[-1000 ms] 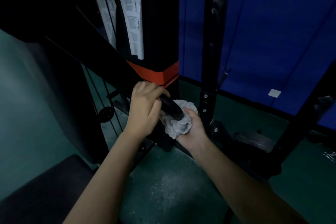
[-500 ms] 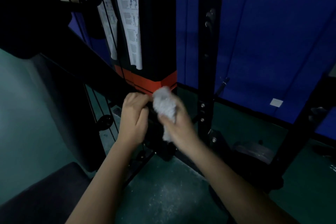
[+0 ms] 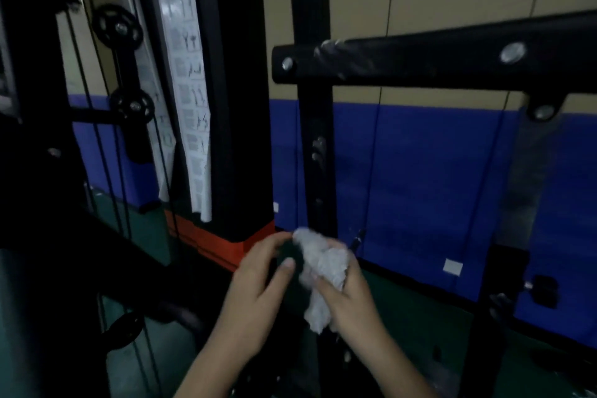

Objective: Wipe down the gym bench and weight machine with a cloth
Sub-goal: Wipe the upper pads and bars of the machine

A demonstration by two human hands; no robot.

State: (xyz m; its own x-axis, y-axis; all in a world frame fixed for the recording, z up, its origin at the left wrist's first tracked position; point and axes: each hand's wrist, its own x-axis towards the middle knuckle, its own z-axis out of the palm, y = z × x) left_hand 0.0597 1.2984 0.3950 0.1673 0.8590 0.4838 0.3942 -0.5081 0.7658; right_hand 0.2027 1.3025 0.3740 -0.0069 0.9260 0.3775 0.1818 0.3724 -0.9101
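A crumpled white cloth [image 3: 323,271] is bunched in my right hand [image 3: 350,296], pressed against the end of a black handle [image 3: 290,257] of the weight machine. My left hand [image 3: 255,297] wraps that handle from the left, thumb on its end. Behind the hands rises the machine's black column [image 3: 239,107] with an orange band [image 3: 210,242] at its foot and a white exercise chart [image 3: 190,113] on its side. A black upright post [image 3: 315,139] stands just behind the cloth. The bench is not in view.
A black crossbar [image 3: 452,58] with bolts runs right from the post at upper height. Pulleys [image 3: 118,26] and cables hang at the left. A blue padded wall [image 3: 420,187] lies behind, a green floor [image 3: 145,229] below. A dark frame leg [image 3: 491,317] stands at right.
The view has tilted up, bringing the crossbar and pulleys into sight. My right hand has lifted the cloth from under the handle to its upper end; my left hand keeps its grip.
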